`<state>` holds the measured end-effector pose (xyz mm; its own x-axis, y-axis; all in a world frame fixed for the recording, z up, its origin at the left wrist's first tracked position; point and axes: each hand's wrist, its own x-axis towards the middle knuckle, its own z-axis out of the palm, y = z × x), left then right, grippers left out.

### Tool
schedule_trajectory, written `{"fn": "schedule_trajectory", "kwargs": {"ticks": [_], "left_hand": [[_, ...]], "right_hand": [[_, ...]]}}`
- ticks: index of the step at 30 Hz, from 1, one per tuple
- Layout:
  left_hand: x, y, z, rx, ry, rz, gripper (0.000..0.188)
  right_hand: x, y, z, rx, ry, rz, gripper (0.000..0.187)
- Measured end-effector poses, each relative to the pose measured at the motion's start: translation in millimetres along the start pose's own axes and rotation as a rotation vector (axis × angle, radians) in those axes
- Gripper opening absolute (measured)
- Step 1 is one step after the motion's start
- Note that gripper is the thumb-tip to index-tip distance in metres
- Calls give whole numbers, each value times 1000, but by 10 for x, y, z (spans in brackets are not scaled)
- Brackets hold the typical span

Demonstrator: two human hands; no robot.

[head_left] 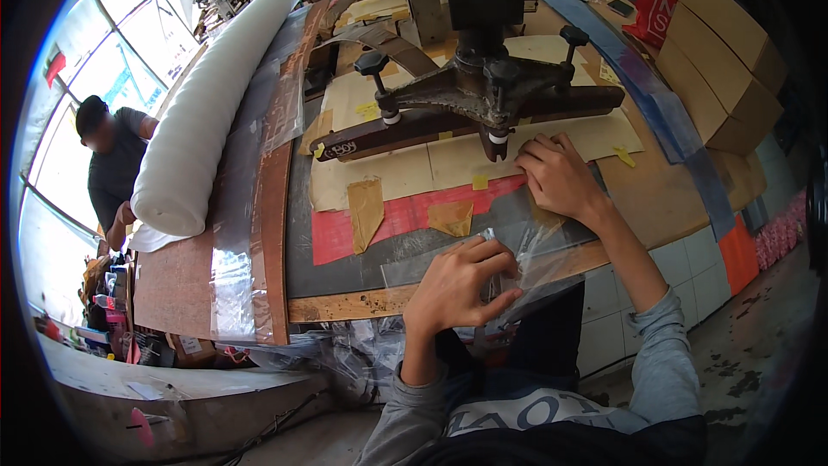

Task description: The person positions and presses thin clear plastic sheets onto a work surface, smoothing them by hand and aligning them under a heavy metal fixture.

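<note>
A clear plastic sheet (552, 261) lies over the front edge of the worktable. My left hand (466, 280) is at that edge with bent fingers closed on the sheet and its thumb standing off to the side. Farther up the board, my right hand (561, 179) has curled fingers beside the dark bar (552, 107) of a heavy press (483, 78); what its fingertips hold is hidden. Beneath the bar lies cream card (379, 174), with a red strip (392, 220) and brown tape pieces (365, 211) in front.
A large white foam roll (211, 112) lies along the left side, with another person (116, 155) beyond it. Cardboard boxes (716, 69) and a red bag (655, 0) stand at the right. Blue plastic film (664, 112) runs down the table's right side.
</note>
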<state>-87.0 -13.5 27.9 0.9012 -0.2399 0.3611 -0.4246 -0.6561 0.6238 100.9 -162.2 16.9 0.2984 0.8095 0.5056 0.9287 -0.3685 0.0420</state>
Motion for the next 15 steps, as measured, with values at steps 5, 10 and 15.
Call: {"fn": "schedule_trajectory", "kwargs": {"ticks": [5,10,15], "left_hand": [[-17,-32,15,45,6,3,20],[6,0,15,73,52,-17,18],[107,-64,-109,187,100,-144,27]], "right_hand": [[-125,-190,-236,144,-258,108,33],[-154,-395,-204,-22,-342,181,57],[-40,-208,67,18,-269,255,59]]}}
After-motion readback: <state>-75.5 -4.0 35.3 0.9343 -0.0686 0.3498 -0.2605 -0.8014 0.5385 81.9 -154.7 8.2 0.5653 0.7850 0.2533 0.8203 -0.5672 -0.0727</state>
